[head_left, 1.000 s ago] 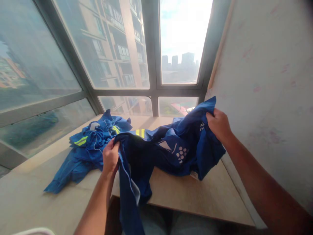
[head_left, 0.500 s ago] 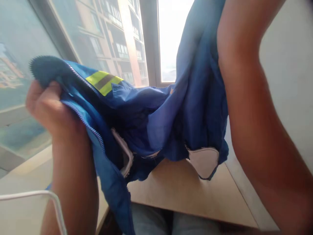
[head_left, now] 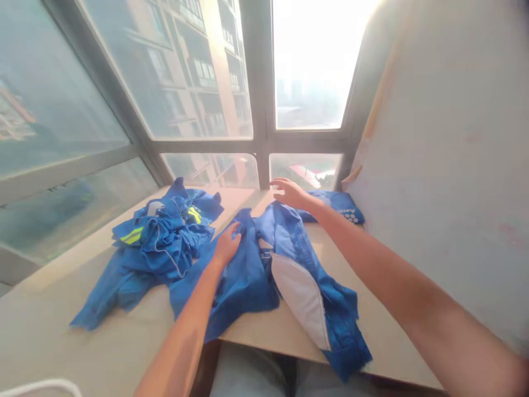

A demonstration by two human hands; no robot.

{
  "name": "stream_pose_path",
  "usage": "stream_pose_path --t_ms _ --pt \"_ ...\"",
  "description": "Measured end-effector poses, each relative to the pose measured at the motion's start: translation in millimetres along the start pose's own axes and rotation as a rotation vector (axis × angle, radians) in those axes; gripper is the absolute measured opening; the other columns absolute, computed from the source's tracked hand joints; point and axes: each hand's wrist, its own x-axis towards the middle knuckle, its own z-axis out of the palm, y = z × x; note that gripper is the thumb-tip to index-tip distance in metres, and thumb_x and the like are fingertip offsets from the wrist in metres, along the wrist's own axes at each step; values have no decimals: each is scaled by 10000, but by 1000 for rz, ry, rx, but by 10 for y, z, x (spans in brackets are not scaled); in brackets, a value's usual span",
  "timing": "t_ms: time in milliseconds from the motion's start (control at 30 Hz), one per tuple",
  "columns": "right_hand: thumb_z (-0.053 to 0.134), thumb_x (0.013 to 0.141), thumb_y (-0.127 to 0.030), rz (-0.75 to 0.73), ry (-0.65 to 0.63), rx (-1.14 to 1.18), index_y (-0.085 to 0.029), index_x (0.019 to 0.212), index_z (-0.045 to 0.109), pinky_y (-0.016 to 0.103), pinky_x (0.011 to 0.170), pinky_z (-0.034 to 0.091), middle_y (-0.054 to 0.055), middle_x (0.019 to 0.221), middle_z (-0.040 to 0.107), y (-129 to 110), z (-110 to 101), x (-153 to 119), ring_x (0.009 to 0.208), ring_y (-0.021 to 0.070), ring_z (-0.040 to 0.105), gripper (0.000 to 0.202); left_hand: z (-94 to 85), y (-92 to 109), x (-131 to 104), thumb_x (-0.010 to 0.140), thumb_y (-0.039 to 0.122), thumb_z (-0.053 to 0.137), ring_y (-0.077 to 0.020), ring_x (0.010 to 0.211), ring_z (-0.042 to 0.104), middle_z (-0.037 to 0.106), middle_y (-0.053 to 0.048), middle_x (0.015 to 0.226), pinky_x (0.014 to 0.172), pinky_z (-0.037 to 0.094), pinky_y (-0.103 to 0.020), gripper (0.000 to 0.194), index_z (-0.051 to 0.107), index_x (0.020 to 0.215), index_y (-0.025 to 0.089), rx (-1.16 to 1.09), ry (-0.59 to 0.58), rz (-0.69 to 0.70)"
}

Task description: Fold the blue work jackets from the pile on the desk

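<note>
A blue work jacket (head_left: 248, 275) lies spread over the front of the table, with a light grey panel (head_left: 301, 298) showing on its right part. My left hand (head_left: 228, 243) rests on the jacket's upper left part, fingers apart. Just above the jacket's upper edge is my right hand (head_left: 290, 194), open with its fingers stretched out to the left. It grips nothing that I can see. To the left of the jacket is a crumpled heap of blue clothing (head_left: 173, 237) with yellow reflective stripes; where the two meet is hard to make out.
Behind my right hand, a folded blue item with white printing (head_left: 349, 212) lies by the wall (head_left: 446, 165). Windows (head_left: 306, 71) stand behind the pale table (head_left: 41, 331). A white cable (head_left: 49, 383) crosses the lower left corner.
The blue jacket, held up before me by both hands, is now down on the table. Both hands have let go and moved inward, uncovering the heap and the folded item.
</note>
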Motion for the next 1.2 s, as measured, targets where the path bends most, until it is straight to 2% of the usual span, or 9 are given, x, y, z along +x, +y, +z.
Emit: stream_pose_path --t_ms 100,233,333,500,600,800,967,1133,1200 --pt "595 816 -232 92 -63 21 -219 1293 614 384 928 537 102 1265 637 158 235 -717 1064 211 634 477 160 -308 -562 924 363 555 -266 1172 610 659 -127 1256 1055 459 -453 363 650 1218 173 117 -133 15" --pt "620 812 -253 544 -30 -32 -161 1225 651 418 943 519 150 1218 674 405 418 -1758 1037 252 662 424 263 -604 -1302 871 531 584 -321 1328 489 536 -163 1437 1116 374 -497 623 549 1369 160 378 -300 53" --pt "593 861 -362 828 -7 38 -164 1251 625 384 876 545 144 1157 701 467 534 -2309 978 247 694 439 290 -626 -1600 770 600 679 -354 1348 452 490 -184 1472 1114 352 -506 786 518 1405 166 491 -365 65" --pt "551 868 -488 789 -54 37 -170 1054 696 389 920 513 129 1062 722 229 676 -2681 1016 272 671 395 299 -568 -1610 928 341 503 -295 1208 571 641 -129 1295 1024 420 -457 392 635 1274 214 482 -323 96" --pt "557 855 -490 717 20 -16 -188 1022 696 391 959 491 129 1094 708 40 645 -2801 1062 280 645 372 269 -620 -1559 929 238 413 -278 1154 612 687 -112 1225 991 460 -442 377 678 1194 201 334 -282 53" --pt "551 853 -478 719 105 -95 -182 1178 640 442 1017 462 130 1190 664 -127 390 -3310 1128 284 611 449 26 -731 -1498 933 437 405 -275 1089 663 733 -106 1137 989 507 -418 446 707 1114 163 7 -57 -121" --pt "532 835 -458 860 148 -59 -186 1236 584 357 742 559 134 1181 634 -189 262 -3831 931 242 659 487 -168 -620 -1448 922 504 447 -288 1084 668 737 -113 1127 963 523 -404 474 711 1107 156 7 9 -180" --pt "533 823 -536 1008 -88 -24 -200 1156 626 319 643 488 35 788 683 -306 204 -4099 680 210 644 482 -62 -334 -1622 932 363 492 -285 1126 623 684 -135 1172 1027 469 -443 349 658 1155 152 185 120 56" --pt "545 806 -552 1018 -206 -29 -196 1010 672 314 613 448 17 675 653 -374 211 -4129 646 215 623 429 50 -215 -1750 945 309 487 -259 1094 623 678 -122 1139 1016 471 -420 295 652 1145 169 229 83 158"
